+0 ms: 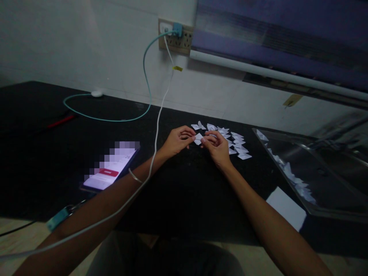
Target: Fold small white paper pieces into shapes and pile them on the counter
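The small folded paper (198,139) is pinched in the fingers of my left hand (179,141) and right hand (216,148), left of the sink (307,165). Nearer the sink, white folded pieces (239,146) lie on the worktop (184,191); well to its left glows a phone (107,173).

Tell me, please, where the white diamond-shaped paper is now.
In the head view, the paper is just right of centre, held between the left hand and right hand, beside the folded white paper pieces on the black countertop.
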{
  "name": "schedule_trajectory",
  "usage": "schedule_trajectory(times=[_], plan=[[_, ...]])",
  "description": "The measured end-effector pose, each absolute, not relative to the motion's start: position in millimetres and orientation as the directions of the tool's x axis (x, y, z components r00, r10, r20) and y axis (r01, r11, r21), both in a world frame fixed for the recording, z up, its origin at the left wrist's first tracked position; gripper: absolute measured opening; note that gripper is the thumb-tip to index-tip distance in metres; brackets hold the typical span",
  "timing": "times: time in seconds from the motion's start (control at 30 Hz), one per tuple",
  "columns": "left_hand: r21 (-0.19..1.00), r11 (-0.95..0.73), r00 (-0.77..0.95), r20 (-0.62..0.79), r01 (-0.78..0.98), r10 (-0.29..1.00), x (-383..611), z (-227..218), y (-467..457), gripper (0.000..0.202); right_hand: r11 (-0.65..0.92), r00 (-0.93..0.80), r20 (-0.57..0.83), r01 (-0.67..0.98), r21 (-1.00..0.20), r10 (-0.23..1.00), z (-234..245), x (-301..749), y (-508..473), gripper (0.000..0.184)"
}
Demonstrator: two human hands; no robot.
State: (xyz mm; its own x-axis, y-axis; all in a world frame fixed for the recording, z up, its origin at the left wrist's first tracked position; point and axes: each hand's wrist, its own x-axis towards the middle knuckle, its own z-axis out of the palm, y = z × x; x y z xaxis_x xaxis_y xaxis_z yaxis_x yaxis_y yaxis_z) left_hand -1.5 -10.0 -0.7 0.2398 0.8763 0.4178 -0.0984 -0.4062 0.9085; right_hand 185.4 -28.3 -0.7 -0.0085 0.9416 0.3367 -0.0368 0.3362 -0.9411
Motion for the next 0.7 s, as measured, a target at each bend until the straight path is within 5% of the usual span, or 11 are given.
schedule_trajectory(times=[0.4,0.7], plan=[[0.939,-0.318,0.261,0.342,-0.130,0.903,0.6,2.0,-14.4,0.030,0.380,0.012,0.385,0.133,-0.915,0.923,3.3,185.5,-31.7,0.029],[0.944,-0.328,0.378,0.290,0.038,0.879,-6.9,-0.6,-10.7,0.036,0.314,0.014,0.319,0.141,-0.939,0.948,-1.1,185.8,-31.5,0.031]])
